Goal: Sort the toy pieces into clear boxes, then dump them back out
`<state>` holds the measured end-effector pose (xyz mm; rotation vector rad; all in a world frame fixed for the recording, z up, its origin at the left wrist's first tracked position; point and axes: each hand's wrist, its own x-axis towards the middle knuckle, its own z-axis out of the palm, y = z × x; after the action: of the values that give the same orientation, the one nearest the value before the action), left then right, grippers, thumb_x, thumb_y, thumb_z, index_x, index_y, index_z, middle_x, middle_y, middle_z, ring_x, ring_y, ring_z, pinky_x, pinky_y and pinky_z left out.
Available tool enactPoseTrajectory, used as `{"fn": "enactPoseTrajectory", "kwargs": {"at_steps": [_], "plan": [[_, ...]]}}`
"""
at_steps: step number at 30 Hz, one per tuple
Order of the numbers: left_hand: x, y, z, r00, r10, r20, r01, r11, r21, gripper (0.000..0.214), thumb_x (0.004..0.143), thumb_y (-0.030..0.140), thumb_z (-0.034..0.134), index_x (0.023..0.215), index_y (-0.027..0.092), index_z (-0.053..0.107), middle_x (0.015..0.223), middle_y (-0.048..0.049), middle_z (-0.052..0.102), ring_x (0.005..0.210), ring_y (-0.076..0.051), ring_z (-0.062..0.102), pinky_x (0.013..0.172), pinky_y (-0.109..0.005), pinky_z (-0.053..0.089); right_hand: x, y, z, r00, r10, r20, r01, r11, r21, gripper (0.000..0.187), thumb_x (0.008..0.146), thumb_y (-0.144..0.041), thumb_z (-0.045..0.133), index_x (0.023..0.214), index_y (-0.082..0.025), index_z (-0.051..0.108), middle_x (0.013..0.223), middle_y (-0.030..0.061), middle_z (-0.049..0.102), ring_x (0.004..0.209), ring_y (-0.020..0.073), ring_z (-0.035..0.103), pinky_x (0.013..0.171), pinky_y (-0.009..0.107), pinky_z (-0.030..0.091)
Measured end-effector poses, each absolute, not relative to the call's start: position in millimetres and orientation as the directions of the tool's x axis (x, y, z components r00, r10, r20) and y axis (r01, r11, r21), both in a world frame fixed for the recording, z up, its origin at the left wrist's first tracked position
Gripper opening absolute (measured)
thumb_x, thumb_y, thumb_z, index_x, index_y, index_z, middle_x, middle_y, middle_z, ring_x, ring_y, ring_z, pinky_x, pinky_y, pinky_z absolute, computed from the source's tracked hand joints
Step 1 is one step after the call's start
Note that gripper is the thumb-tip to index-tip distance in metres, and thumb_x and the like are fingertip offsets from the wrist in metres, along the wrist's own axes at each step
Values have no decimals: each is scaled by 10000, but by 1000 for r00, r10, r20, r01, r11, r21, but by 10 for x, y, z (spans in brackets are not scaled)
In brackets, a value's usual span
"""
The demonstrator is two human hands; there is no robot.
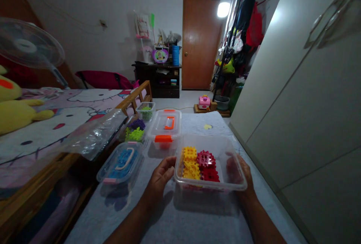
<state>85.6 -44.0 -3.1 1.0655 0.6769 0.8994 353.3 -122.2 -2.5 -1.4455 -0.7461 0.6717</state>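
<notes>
A clear plastic box without a lid is on the light blue cloth in front of me. Inside, yellow toothed building blocks lie on the left and dark red ones beside them. My left hand holds the box's left side, with fingertips against its wall. On the opposite side my right hand grips the wall, its fingers seen through the plastic. Left of the box stands a lidded box with orange latches. Closer to me is a lidded box with blue pieces.
Open containers with green and purple blocks and pale green pieces stand at the back left. A clear plastic bag hangs over the wooden bed rail. A tall white cabinet borders the right side.
</notes>
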Motion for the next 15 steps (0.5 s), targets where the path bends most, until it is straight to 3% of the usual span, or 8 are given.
{"fn": "enactPoseTrajectory", "kwargs": {"at_steps": [3, 5, 15], "plan": [[857, -467, -27, 498, 865, -63, -266, 221, 938, 318, 818, 385, 677, 1105, 249, 684, 1112, -74, 703, 1031, -264, 642, 888, -371, 511, 3516, -1159, -143, 649, 759, -58, -155, 57, -986, 431, 631, -551, 737, 895, -214, 688, 609, -24, 599, 510, 150, 551, 446, 248, 415], [846, -471, -29, 530, 847, -26, -260, 191, 947, 317, 817, 380, 679, 1103, 245, 694, 1108, -77, 705, 1017, -267, 649, 882, -369, 512, 3501, -1152, -157, 642, 763, -73, -169, 48, -985, 446, 623, -553, 754, 906, -214, 695, 624, -20, 616, 525, 154, 564, 466, 251, 433], [820, -449, -112, 566, 811, 147, -262, 8, 965, 503, 785, 375, 719, 1261, 255, 609, 1288, -108, 628, 1159, -325, 584, 985, -439, 462, 3473, -1235, 32, 559, 820, 122, 140, 52, -989, 382, 807, -455, 570, 1082, -208, 669, 801, 46, 673, 779, 240, 613, 757, 349, 508]]}}
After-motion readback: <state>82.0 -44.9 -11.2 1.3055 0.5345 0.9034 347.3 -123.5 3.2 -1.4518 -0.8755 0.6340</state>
